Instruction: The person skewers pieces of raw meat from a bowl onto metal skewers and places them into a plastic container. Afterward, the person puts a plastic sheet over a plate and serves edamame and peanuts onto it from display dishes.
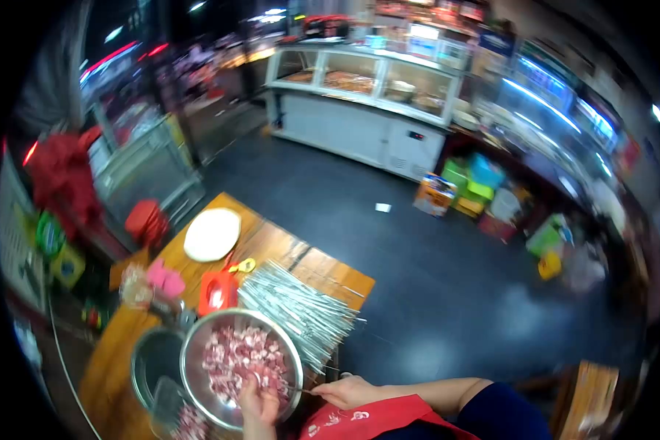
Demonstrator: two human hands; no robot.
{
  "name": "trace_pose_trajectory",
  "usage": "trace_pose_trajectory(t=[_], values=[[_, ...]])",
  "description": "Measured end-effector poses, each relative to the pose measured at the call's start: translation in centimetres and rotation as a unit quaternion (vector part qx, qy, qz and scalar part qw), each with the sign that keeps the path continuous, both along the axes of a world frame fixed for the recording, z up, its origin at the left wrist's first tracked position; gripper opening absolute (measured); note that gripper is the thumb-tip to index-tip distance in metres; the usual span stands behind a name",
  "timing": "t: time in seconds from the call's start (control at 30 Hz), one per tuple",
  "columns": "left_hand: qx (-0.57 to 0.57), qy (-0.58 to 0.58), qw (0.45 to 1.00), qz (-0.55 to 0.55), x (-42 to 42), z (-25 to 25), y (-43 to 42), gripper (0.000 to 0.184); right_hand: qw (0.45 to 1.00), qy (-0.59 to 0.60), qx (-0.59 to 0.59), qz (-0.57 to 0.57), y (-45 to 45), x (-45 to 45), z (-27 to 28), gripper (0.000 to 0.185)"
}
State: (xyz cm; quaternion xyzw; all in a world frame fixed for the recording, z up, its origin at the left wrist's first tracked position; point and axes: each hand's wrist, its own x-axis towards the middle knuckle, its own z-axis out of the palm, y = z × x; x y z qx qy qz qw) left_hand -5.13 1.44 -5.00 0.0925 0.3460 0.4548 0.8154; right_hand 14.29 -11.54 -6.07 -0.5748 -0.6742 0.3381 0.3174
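Note:
A steel bowl (187,367) of cut raw meat (242,356) stands on the wooden table in front of me. My left hand (260,402) is over the near side of the bowl, its fingers closed on a piece of meat. At the bowl's right edge my right hand (347,391) grips the end of a thin metal skewer (301,391), which points left toward my left hand. Whether its tip is in the meat is too blurred to tell. A pile of metal skewers (293,308) lies just beyond the bowl.
Left of the bowl are a second metal bowl (138,359) and a clear container with meat (189,424). Farther back lie a red box (218,291), a pink item (165,279) and a white round plate (213,235). A glass-fronted counter (337,125) stands across the floor.

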Motion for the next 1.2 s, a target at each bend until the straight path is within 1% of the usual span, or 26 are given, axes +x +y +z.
trace_pose_trajectory(t=[0.03, 0.1, 0.13, 0.17, 0.2, 0.23, 0.3, 0.33, 0.4, 0.5, 0.53, 0.57, 0.63, 0.7, 0.73, 0.8, 0.83, 0.87, 0.9, 0.93, 1.0, 1.07, 1.1, 1.13, 1.17, 1.2], values=[[0.02, -0.01, 0.999, -0.031, 0.6, 0.4, -0.5, 0.019, 0.999, 0.028, 0.035, -0.028, -0.9, -0.3, -0.1, 0.028], [0.084, -0.054, 0.987, -0.123, 0.0, -0.8, -1.5, 0.014, 0.997, -0.004, -0.038, -0.06, -3.8, -1.8, 0.7, 0.027], [0.101, -0.096, 0.98, -0.145, -0.1, 0.1, -2.4, 0.013, 0.993, 0.038, 0.024, -0.112, -5.3, -3.6, -0.5, 0.026], [0.054, -0.072, 0.986, -0.137, -1.2, -1.0, -2.4, 0.013, 0.993, 0.003, -0.017, -0.119, -6.1, -5.2, -0.3, 0.028], [0.058, -0.065, 0.98, -0.181, -2.6, -2.3, -3.2, 0.012, 0.984, 0.043, 0.016, -0.174, -8.0, -8.1, -1.5, 0.028], [0.07, -0.062, 0.977, -0.192, -3.7, -2.7, -4.1, 0.016, 0.977, 0.048, 0.055, -0.202, -9.0, -10.2, -2.3, 0.026], [0.072, -0.059, 0.964, -0.25, -6.3, -4.9, -5.5, 0.034, 0.969, 0.015, -0.078, -0.234, -11.4, -13.7, -2.2, 0.025], [0.067, -0.098, 0.961, -0.251, -7.2, -4.7, -6.2, 0.041, 0.975, 0.005, -0.082, -0.208, -11.7, -15.1, -1.7, 0.025], [0.052, -0.127, 0.962, -0.238, -10.3, -3.7, -9.1, 0.048, 0.962, 0.021, -0.005, -0.271, -13.2, -18.9, -0.2, 0.025], [0.061, 0.007, 0.967, -0.247, -14.0, -2.7, -11.2, 0.056, 0.96, 0.056, 0.082, -0.264, -12.9, -21.3, 1.0, 0.023], [0.064, 0.067, 0.969, -0.229, -15.5, -2.3, -12.1, 0.054, 0.954, 0.1, 0.011, -0.281, -13.3, -22.0, 1.3, 0.026], [0.063, 0.127, 0.968, -0.207, -16.9, -1.9, -13.0, 0.051, 0.947, 0.136, 0.016, -0.292, -13.1, -22.7, 0.4, 0.028], [-0.007, 0.073, 0.979, -0.191, -20.5, -4.4, -13.3, 0.038, 0.944, 0.146, -0.121, -0.27, -12.9, -22.5, 0.1, 0.026], [-0.093, 0.026, 0.992, -0.082, -23.6, -4.5, -13.8, 0.017, 0.986, 0.019, 0.009, -0.162, -12.3, -21.8, -3.3, 0.028], [-0.033, 0.001, 0.998, -0.061, -25.4, -5.1, -14.0, 0.015, 0.966, 0.094, -0.153, -0.188, -11.4, -23.6, 0.4, 0.029], [-0.07, 0.061, 0.994, 0.054, -28.7, -3.4, -14.9, 0.013, 0.992, 0.03, -0.041, -0.119, -9.7, -25.5, 0.4, 0.034], [-0.057, 0.067, 0.992, 0.085, -30.3, -2.9, -15.1, 0.013, 0.995, -0.01, -0.048, -0.09, -9.1, -26.2, -0.1, 0.034], [-0.067, 0.074, 0.987, 0.127, -31.8, -2.9, -16.5, 0.014, 0.997, -0.05, 0.058, -0.026, -8.2, -27.0, -0.3, 0.036], [-0.094, 0.078, 0.979, 0.164, -33.0, -4.6, -15.7, 0.016, 0.994, -0.057, 0.092, 0.001, -5.1, -27.7, -1.3, 0.038], [-0.11, 0.09, 0.972, 0.186, -34.4, -4.5, -16.9, 0.018, 0.993, -0.064, 0.102, -0.007, -3.9, -28.7, 0.5, 0.04], [-0.132, 0.09, 0.964, 0.212, -36.4, -3.3, -18.7, 0.018, 0.972, -0.058, 0.225, -0.027, -0.8, -30.8, 4.3, 0.047], [-0.148, 0.103, 0.956, 0.233, -37.8, -4.0, -20.5, 0.019, 0.941, -0.038, 0.331, -0.063, 2.4, -33.6, 4.6, 0.055], [-0.156, 0.098, 0.955, 0.231, -37.8, -4.6, -21.0, 0.019, 0.932, -0.058, 0.354, -0.051, 4.2, -34.6, 1.8, 0.058], [-0.157, 0.101, 0.953, 0.238, -37.7, -5.3, -21.2, 0.019, 0.964, -0.169, 0.204, -0.017, 4.4, -35.8, -0.9, 0.052], [-0.158, 0.106, 0.952, 0.241, -37.6, -5.6, -21.1, 0.02, 0.946, -0.31, 0.059, 0.076, 5.4, -35.9, -6.1, 0.043], [-0.156, 0.114, 0.952, 0.238, -37.0, -5.4, -20.6, 0.021, 0.94, -0.334, 0.001, 0.067, 5.7, -37.1, -7.7, 0.036]])
